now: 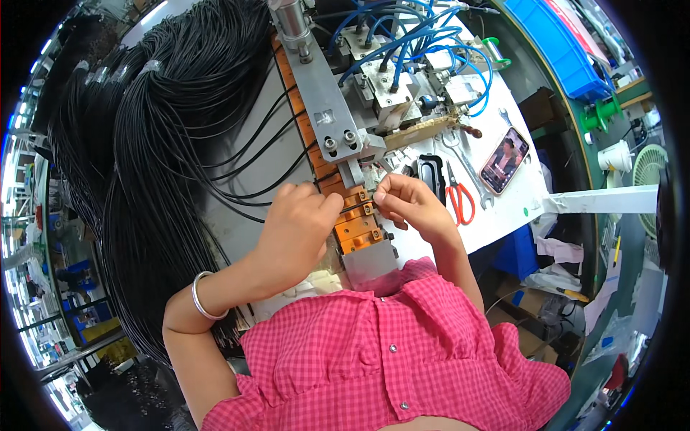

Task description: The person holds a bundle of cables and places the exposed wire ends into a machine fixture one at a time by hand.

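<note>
My left hand (298,226), a silver bangle on its arm, is closed at the left side of an orange metal fixture (357,231) with several small blocks and bolts. From its fingers a thin black cable (354,207) runs across a groove in the fixture. On the other side my right hand (413,206) pinches at the cable's end with thumb and forefinger; the very tip is hidden by the fingers. Just beyond both hands, a grey metal press arm (320,93) with two bolts reaches over the orange rail. Several more black cables lead to the rail farther back.
A thick bundle of black cables (151,144) fills the left side. Blue air hoses (402,36) and metal blocks stand at the back. Right of my right hand lie red-handled scissors (460,201), a black tray (431,176), a wrench (471,169) and a phone (504,161).
</note>
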A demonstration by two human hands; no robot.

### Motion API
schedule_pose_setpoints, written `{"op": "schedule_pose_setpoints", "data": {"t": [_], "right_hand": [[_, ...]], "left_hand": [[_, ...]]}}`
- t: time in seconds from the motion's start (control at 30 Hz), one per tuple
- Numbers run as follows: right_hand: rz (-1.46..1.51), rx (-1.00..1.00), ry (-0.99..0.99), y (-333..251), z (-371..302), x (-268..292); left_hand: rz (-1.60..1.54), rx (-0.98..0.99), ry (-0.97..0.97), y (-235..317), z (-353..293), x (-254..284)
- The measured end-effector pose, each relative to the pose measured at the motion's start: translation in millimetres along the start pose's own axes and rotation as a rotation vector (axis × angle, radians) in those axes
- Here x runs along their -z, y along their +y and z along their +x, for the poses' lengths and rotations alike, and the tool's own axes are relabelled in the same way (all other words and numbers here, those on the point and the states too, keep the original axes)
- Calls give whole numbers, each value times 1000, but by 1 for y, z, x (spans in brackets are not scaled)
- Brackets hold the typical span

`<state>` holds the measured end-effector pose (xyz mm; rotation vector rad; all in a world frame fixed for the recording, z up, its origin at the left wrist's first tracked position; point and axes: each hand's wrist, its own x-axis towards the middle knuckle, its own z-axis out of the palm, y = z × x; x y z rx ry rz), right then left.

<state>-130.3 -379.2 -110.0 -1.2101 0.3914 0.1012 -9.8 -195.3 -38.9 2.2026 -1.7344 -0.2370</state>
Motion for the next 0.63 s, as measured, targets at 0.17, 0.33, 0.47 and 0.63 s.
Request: {"op": "schedule_pose_setpoints", "data": {"t": [0.17,0.33,0.47,0.63], "right_hand": [[46,6,-46,5,1,5],[35,7,3,9,0,2],[-1,49,132,10,-10,-5],[33,50,223,7,-25,0]], "left_hand": [[23,-61,76,-2,3,-8],[146,-105,87,1,1,-12],[277,-118,49,10,-8,2],[750,218,-843,-47,-29,58]]}}
